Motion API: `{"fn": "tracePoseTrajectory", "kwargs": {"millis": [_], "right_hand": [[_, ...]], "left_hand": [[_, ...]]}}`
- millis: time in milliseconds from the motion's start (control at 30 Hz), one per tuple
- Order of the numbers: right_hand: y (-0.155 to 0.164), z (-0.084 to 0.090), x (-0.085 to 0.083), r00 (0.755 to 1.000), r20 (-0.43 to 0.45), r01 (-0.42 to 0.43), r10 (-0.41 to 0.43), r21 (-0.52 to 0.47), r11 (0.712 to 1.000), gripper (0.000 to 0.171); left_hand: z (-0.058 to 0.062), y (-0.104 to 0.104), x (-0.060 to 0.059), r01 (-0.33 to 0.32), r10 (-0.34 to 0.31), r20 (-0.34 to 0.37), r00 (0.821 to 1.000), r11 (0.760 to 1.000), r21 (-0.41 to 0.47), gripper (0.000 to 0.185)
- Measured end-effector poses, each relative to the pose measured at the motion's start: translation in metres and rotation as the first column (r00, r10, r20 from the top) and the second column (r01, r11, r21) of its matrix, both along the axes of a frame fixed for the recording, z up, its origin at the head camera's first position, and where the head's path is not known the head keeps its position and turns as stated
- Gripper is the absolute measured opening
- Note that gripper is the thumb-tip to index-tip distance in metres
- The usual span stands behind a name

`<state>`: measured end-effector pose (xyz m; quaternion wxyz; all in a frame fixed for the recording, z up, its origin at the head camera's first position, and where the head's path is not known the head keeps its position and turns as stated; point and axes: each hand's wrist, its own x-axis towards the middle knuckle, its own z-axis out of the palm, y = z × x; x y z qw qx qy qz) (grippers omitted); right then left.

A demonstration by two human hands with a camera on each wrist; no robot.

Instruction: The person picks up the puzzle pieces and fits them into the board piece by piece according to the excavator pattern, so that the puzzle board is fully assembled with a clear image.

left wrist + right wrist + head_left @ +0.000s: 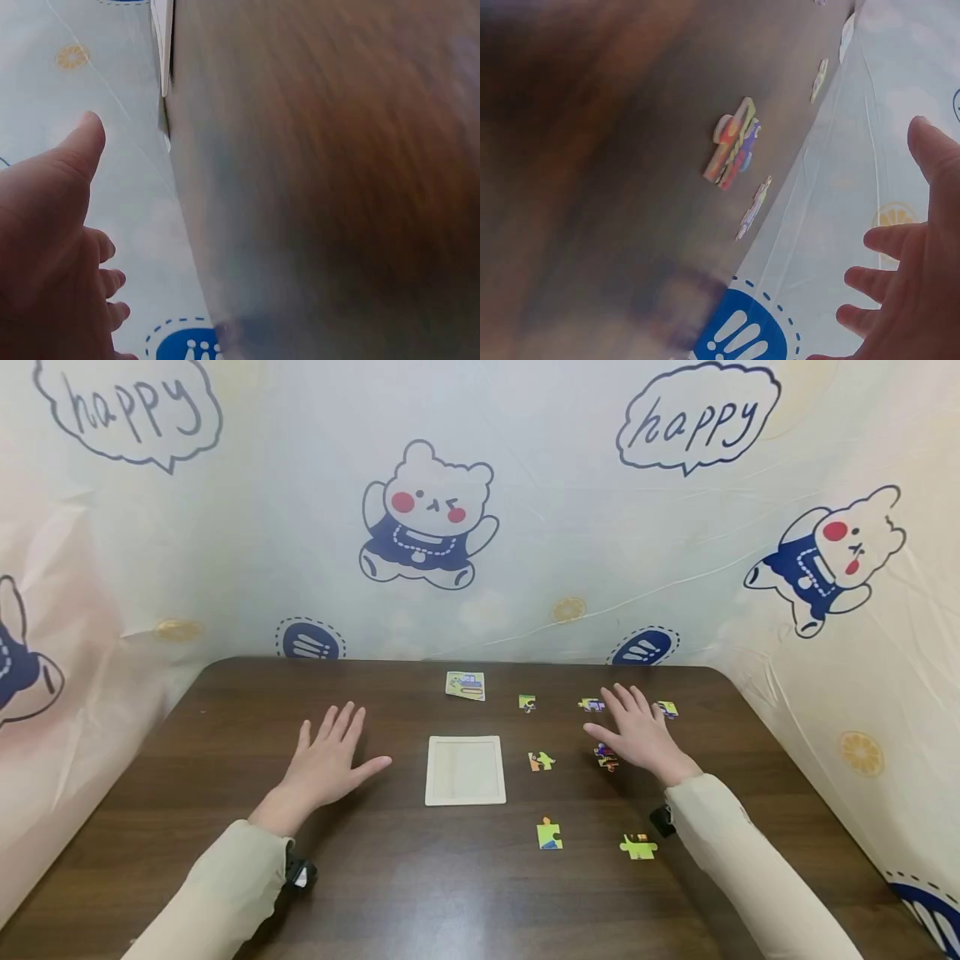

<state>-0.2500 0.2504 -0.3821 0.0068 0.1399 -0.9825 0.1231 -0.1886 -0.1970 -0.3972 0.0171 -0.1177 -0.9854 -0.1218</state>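
Puzzle pieces [606, 757] are spread on the worktop [187, 777] just under the flat, open right hand [637, 731], while the open left hand [326, 764] is kept farther away beside the tray [465, 769].

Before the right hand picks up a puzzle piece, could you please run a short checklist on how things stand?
1. Right hand free, fingers spread, holding nothing: ok.
2. Left hand open on the table, clear of the tray: ok.
3. Puzzle tray bare and unobstructed: ok.
4. Nearest piece reachable, beside the right hand's thumb: ok.
5. Loose pieces lying apart, none stacked: ok.
6. Whether the right hand touches the table: cannot tell.
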Motion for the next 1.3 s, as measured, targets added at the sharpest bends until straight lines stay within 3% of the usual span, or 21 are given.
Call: {"fn": "tracePoseTrajectory", "kwargs": {"millis": [400,600,967,1300], "right_hand": [[-0.03,-0.001,-0.032,0.992,0.039,-0.114,0.118,-0.092,0.989,0.077],[-0.047,-0.005,-0.047,0.986,0.119,-0.095,0.115,-0.159,0.983,0.076],[-0.071,-0.018,-0.066,0.978,0.175,-0.08,0.116,-0.202,0.976,0.062],[-0.088,-0.028,-0.077,0.978,0.162,-0.109,0.134,-0.157,0.982,0.051]], "left_hand": [[-0.011,0.026,-0.007,0.11,-0.112,0.021,0.994,0.992,0.055,0.087],[-0.016,0.039,-0.009,0.154,-0.156,0.076,0.985,0.988,0.032,0.088],[-0.011,0.051,-0.012,0.245,-0.24,0.225,0.944,0.969,0.006,0.089],[-0.009,0.057,-0.012,0.284,-0.265,0.269,0.926,0.958,-0.031,0.084]]}}
